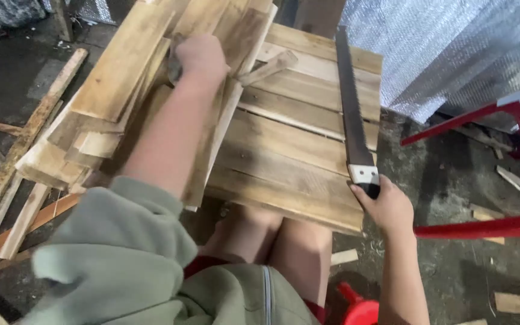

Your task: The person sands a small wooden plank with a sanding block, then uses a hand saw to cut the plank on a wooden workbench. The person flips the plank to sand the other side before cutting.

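Observation:
My left hand (198, 58) reaches forward and closes on a wooden plank (221, 102) in a loose pile of planks (100, 102) that lies across the left side of a slatted wooden table (296, 150). My right hand (386, 207) grips the dark handle of a long hand saw (349, 102). The saw's blade lies flat on the table's right side and points away from me. My knees show under the table's near edge.
Long wooden strips (13, 162) lie on the dark floor at the left. A red metal frame (489, 174) stands at the right, with silver foil sheeting (446, 48) behind it. Small wood offcuts (510, 301) litter the floor. A red plastic object (359, 310) sits below me.

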